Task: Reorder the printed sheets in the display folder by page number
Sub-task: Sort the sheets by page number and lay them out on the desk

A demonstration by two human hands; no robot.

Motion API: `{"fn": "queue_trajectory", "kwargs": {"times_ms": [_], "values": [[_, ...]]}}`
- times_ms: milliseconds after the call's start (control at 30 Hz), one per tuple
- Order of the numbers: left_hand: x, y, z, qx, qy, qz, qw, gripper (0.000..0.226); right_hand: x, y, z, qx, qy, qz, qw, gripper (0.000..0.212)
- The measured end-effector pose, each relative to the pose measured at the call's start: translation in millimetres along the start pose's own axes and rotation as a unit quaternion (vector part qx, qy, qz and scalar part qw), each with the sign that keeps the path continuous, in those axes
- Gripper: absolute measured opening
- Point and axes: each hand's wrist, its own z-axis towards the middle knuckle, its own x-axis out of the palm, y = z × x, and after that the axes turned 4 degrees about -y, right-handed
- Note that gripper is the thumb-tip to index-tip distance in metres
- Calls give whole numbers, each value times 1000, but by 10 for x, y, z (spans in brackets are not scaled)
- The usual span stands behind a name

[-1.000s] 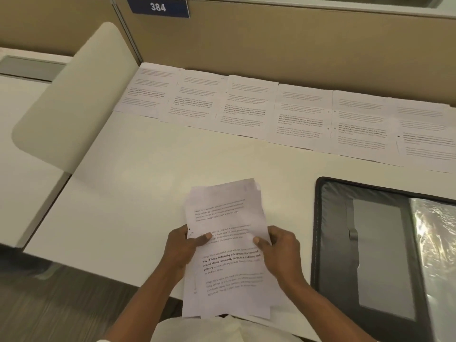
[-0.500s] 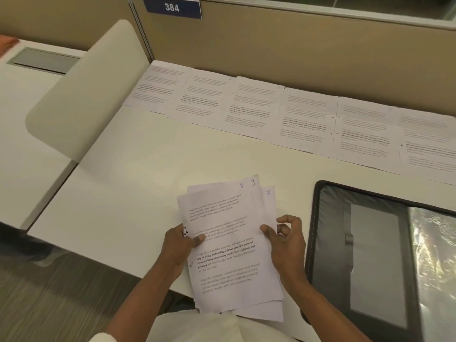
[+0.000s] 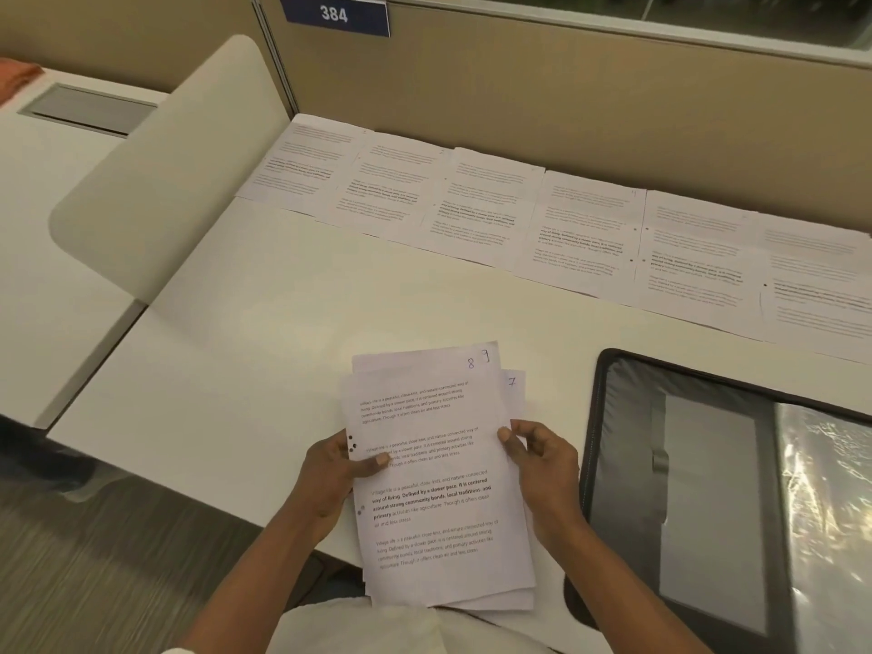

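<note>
A small stack of printed sheets is held over the near edge of the white desk. The sheets are fanned, and handwritten numbers 8, 9 and 7 show at their upper right corners. My left hand grips the stack's left edge, thumb on the top page. My right hand pinches the right edge with thumb and curled fingers. A row of several printed sheets lies flat along the back of the desk. The black display folder lies open to the right, its clear sleeves glinting.
A beige partition wall with a blue sign reading 384 backs the desk. A rounded white divider panel stands at the left, with a second desk beyond it. Grey carpet shows below the desk's edge.
The squared stack has been fanned out, so numbered corners now show. My right hand's fingers have curled at the right edge. The view has shifted slightly.
</note>
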Motion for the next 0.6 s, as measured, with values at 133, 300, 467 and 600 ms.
{"fn": "queue_trajectory", "kwargs": {"times_ms": [133,300,467,600], "values": [[32,9,-22,7,-64,-2,998,51,21,54,-1,-29,27,-32,999,13],[1,-18,11,7,-130,3,991,31,34,39,83,-144,-20,-150,978,14],[-179,-220,36,36,-146,53,987,28,-1,221,244,-215,-76,-189,955,36],[-454,-418,59,60,-169,140,974,24,56,479,423,-196,-103,-140,965,76]]}}
